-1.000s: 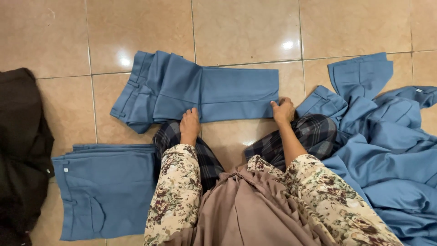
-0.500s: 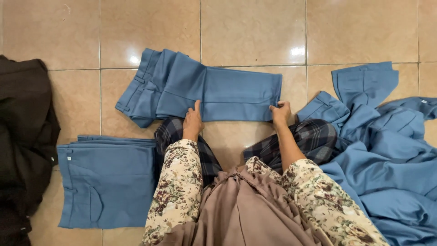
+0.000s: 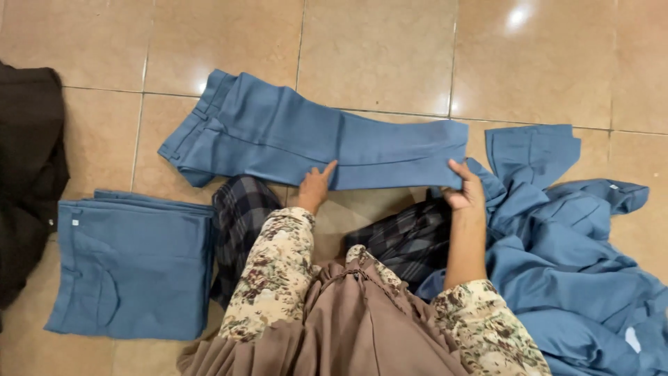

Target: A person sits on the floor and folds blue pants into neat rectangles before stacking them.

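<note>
Left hand (image 3: 315, 186): resting flat, fingers apart, on lower edge of blue trousers (image 3: 313, 143).
Right hand (image 3: 465, 189): pinching leg end, now raising it from floor (image 3: 376, 56).
Change: hem lifting, fold beginning.

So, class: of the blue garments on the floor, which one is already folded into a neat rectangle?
The folded trousers at the person's left: squared up, untouched. The trousers under both hands lie full length; the pile at right is crumpled.
</note>
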